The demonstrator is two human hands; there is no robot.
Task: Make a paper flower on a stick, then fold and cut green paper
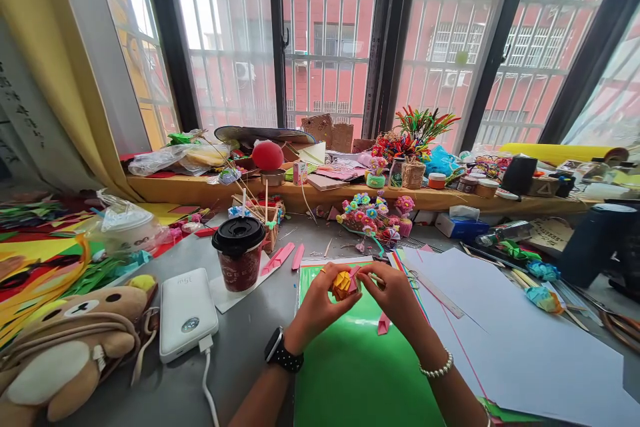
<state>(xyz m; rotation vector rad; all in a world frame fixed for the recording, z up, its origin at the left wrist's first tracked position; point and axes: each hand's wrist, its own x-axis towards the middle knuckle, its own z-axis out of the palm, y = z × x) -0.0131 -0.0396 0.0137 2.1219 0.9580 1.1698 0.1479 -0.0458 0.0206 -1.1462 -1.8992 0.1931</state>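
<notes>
My left hand [319, 299] is closed round a small folded-paper piece [343, 285], yellow with a pink part on its right side. With thumb and fingertips together, my right hand [389, 292] pinches at the pink part; the fingers hide exactly how they meet it. Both hands are raised over a glossy green sheet [365, 380]. A pink folded paper strip [383, 324] lies on that sheet, below my right hand. Further pink folded strips [278, 259] rest on the table, beyond my left hand.
A lidded drink cup [239, 257] and a white power bank [189, 313] with a cable stand to the left, beside a plush bear [75, 340]. White paper sheets [520, 327] and a ruler [440, 293] lie right. Craft flowers [373, 219] stand behind, below the crowded windowsill.
</notes>
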